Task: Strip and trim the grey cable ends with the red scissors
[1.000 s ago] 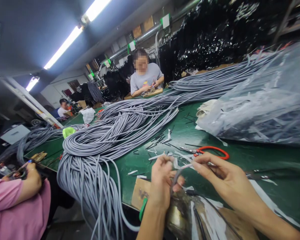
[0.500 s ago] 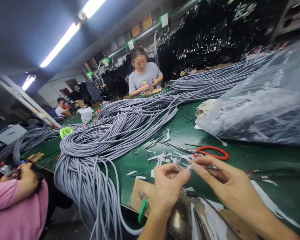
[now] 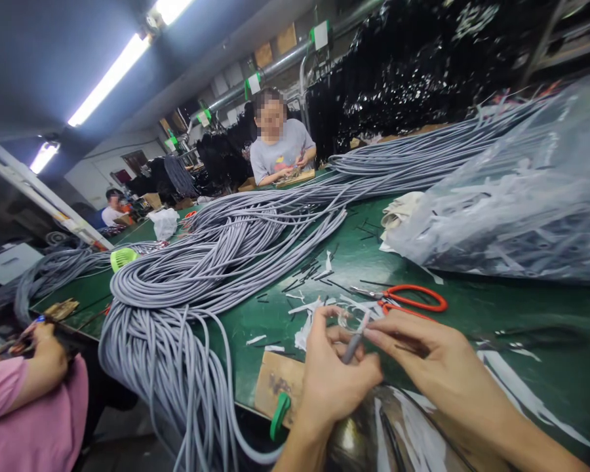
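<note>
My left hand (image 3: 332,377) is closed around a short visible length of grey cable (image 3: 353,348), its end pointing up and away from me. My right hand (image 3: 440,359) pinches with thumb and fingertips at the cable's end, where something thin and whitish shows; whether it is a strip or bare wires I cannot make out. Just beyond my fingers lie white paper-like scraps (image 3: 302,337) and red-handled scissors (image 3: 417,300). Below my hands sits a rounded brownish object (image 3: 351,436), with white strips and a black cord beside it.
A large bundle of grey cables (image 3: 216,262) runs across the green table (image 3: 255,321) and hangs over its front edge. A clear bag of white scraps (image 3: 511,223) stands at right. A wooden block (image 3: 275,377) with a green clip is at the edge. Co-workers sit opposite and at left.
My left hand has turned, so the grey cable in it now shows. My right fingertips have shifted slightly down and left, staying at the cable's end.
</note>
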`<state>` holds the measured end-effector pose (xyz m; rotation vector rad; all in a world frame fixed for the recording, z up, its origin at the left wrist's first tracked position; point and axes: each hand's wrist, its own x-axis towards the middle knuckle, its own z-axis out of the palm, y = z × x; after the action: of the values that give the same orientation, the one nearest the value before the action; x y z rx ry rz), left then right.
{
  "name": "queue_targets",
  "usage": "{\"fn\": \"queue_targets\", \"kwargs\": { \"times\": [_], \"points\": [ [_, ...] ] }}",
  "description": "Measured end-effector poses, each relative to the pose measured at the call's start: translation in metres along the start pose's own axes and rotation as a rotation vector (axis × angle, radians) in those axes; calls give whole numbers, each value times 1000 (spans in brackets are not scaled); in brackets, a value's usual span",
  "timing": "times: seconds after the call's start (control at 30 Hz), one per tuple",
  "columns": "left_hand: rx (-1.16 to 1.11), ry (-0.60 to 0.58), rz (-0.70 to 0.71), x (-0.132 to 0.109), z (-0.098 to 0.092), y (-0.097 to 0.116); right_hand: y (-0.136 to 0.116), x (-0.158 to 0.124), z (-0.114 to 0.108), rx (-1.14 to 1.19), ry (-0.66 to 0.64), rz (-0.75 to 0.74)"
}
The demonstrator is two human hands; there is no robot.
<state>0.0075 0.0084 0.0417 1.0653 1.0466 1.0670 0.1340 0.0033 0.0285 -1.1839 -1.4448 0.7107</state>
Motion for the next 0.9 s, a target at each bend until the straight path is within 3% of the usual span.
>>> {"fn": "queue_targets", "kwargs": {
  "times": [0.2,0.37,0.43,0.5,0.57,0.7,0.8,0.9],
  "points": [
    [-18,9,13,-2,-4,4,-5,3,-3,8,37,31],
    [-49,24,47,-1,-5,0,-5,8,-5,41,240,130],
    [-53,24,47,-1,-5,-1,-4,7,-5,27,158,142],
    [-43,2,45,-1,-5,-2,-4,6,-3,-5,20,63],
    [-25,-19,49,-2,-4,-3,-4,3,-1,-79,-25,-76],
    [19,-19,49,-3,-2,-3,-5,1,-4,-250,123,-296],
    [26,7,35,-3,-1,-3,-3,2,-10,-329,276,-353],
    [-8,31,34,-2,-2,-3,-1,2,-15,-481,322,-433]
  ]
}}
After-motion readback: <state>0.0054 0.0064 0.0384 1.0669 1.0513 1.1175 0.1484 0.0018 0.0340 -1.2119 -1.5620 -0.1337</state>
